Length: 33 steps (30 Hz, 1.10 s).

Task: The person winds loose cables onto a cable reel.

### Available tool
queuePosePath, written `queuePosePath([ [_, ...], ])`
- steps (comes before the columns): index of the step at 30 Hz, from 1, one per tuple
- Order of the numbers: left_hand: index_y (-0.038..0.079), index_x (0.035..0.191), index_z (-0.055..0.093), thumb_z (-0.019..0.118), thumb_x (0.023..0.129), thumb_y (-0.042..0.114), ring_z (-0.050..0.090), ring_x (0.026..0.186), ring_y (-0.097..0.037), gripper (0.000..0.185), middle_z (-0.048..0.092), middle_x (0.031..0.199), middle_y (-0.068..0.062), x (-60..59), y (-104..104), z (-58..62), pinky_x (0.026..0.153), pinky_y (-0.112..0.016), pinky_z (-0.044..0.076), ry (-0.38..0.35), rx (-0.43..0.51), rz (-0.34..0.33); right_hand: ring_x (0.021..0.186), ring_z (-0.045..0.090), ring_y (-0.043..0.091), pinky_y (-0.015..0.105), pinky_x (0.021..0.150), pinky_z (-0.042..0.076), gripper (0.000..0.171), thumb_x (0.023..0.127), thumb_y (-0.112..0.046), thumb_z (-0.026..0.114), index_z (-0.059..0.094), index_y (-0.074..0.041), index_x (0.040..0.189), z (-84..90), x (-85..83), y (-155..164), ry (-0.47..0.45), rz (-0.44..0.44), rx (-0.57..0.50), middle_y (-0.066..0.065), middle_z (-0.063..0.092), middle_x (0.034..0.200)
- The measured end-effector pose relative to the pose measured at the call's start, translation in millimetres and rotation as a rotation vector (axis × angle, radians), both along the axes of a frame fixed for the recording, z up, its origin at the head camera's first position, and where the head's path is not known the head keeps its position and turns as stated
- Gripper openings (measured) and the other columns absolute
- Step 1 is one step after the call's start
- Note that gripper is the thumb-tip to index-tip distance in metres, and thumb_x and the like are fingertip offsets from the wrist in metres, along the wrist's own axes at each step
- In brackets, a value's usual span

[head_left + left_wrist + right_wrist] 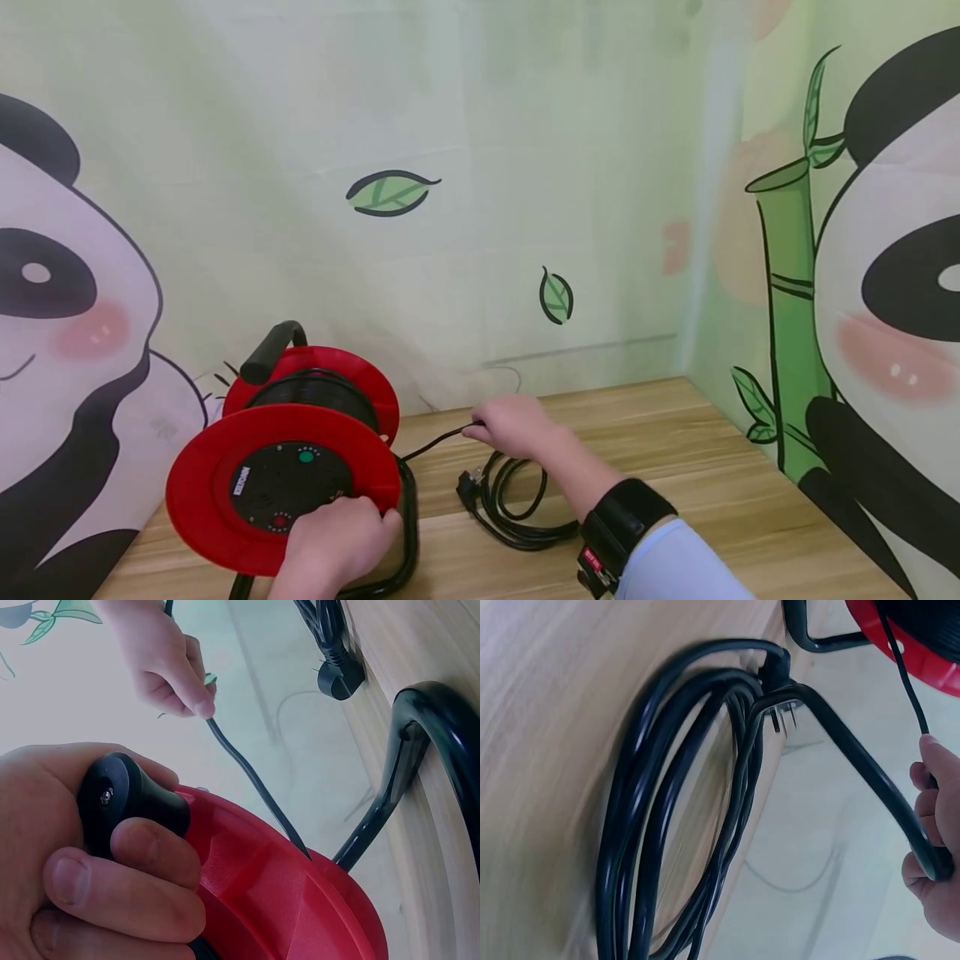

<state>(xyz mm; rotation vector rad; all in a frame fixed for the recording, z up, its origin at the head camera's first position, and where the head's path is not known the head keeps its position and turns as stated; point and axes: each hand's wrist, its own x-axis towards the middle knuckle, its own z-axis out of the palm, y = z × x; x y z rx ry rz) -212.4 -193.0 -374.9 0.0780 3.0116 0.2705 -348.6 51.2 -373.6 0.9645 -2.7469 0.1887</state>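
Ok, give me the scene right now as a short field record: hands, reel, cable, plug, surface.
left hand: grips the black crank knob on the reel's front disc
right hand: pinches the black cable between reel and coil
cable reel: red discs, black tube frame, upright on the table, cable wound on the drum
loose cable: several loops lying on the table, under the right forearm
plug: at the coil's left edge, prongs visible in the right wrist view
table: light wood, against a panda-print backdrop
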Motion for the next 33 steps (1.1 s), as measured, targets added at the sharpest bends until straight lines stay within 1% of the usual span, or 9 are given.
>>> queuePosePath([
  [4, 0.015, 0.063, 0.059, 0.046, 0.1, 0.041, 0.052, 0.06, -0.022, 0.047, 0.055, 0.063, -0.004, -0.7, 0, 0.5, 0.059, -0.041, 0.042, 0.002, 0.002, -0.002, 0.054, 0.044, 0.01, 0.03, 0.052, 0.037, 0.041, 0.102, -0.042, 0.059, 0.051, -0.02, 0.069, 4.3, -1.1, 11, -0.011, 0.008, -0.045, -0.009, 0.045, 0.06],
  [7, 0.015, 0.063, 0.059, 0.046, 0.1, 0.041, 0.052, 0.06, -0.022, 0.047, 0.055, 0.063, -0.004, -1.6, 0, 0.9, 0.058, -0.041, 0.041, -0.002, 0.004, 0.0, 0.054, 0.042, 0.01, 0.03, 0.052, 0.036, 0.043, 0.102, -0.042, 0.061, 0.049, -0.019, 0.067, 5.1, -2.6, 20, -0.003, 0.009, -0.067, -0.009, 0.044, 0.059],
  [11, 0.015, 0.063, 0.059, 0.047, 0.099, 0.041, 0.052, 0.06, -0.022, 0.047, 0.055, 0.063, -0.004, -2.9, 1, 0.8, 0.058, -0.04, 0.04, -0.003, 0.008, 0.0, 0.054, 0.041, 0.01, 0.029, 0.052, 0.034, 0.044, 0.1, -0.042, 0.063, 0.048, -0.019, 0.066, 4.2, -5.7, 36, -0.003, -0.016, -0.094, -0.009, 0.043, 0.059],
  [15, 0.015, 0.062, 0.059, 0.047, 0.099, 0.041, 0.052, 0.06, -0.022, 0.047, 0.055, 0.062, -0.004, -3.8, 2, 0.9, 0.058, -0.04, 0.04, 0.0, 0.008, -0.003, 0.054, 0.04, 0.009, 0.029, 0.053, 0.032, 0.042, 0.099, -0.043, 0.065, 0.048, -0.019, 0.068, 3.7, -10.3, 55, -0.024, -0.03, -0.124, -0.009, 0.043, 0.059],
  [19, 0.015, 0.061, 0.059, 0.048, 0.099, 0.041, 0.051, 0.059, -0.022, 0.047, 0.055, 0.061, -0.004, -4.5, 3, 1.4, 0.057, -0.04, 0.04, 0.012, 0.008, -0.006, 0.056, 0.042, 0.01, 0.029, 0.055, 0.035, 0.038, 0.1, -0.039, 0.065, 0.051, -0.018, 0.071, 4.2, -14.2, 78, -0.077, -0.048, -0.187, -0.008, 0.046, 0.062],
  [24, 0.015, 0.061, 0.059, 0.048, 0.099, 0.041, 0.051, 0.058, -0.022, 0.047, 0.055, 0.06, -0.004, -4.0, 3, 2.4, 0.056, -0.039, 0.039, 0.02, 0.013, -0.006, 0.057, 0.043, 0.012, 0.03, 0.056, 0.036, 0.038, 0.1, -0.036, 0.065, 0.052, -0.015, 0.072, 1.8, -17.3, 104, -0.102, -0.106, -0.239, -0.004, 0.047, 0.063],
  [28, 0.015, 0.061, 0.059, 0.048, 0.099, 0.04, 0.051, 0.057, -0.022, 0.047, 0.055, 0.06, -0.004, -1.8, 1, 2.3, 0.056, -0.039, 0.039, 0.016, 0.019, 0.0, 0.057, 0.044, 0.012, 0.031, 0.057, 0.038, 0.038, 0.1, -0.038, 0.064, 0.053, -0.015, 0.073, -2.9, -20.3, 109, -0.109, -0.103, -0.251, -0.004, 0.048, 0.064],
  [33, 0.014, 0.062, 0.059, 0.048, 0.098, 0.04, 0.052, 0.059, -0.022, 0.046, 0.055, 0.061, -0.004, 0.5, -2, -0.1, 0.057, -0.04, 0.041, -0.008, 0.026, 0.012, 0.057, 0.043, 0.012, 0.031, 0.057, 0.037, 0.039, 0.101, -0.038, 0.064, 0.051, -0.015, 0.073, -8.6, -22.9, 104, -0.13, -0.105, -0.283, -0.004, 0.045, 0.064],
])
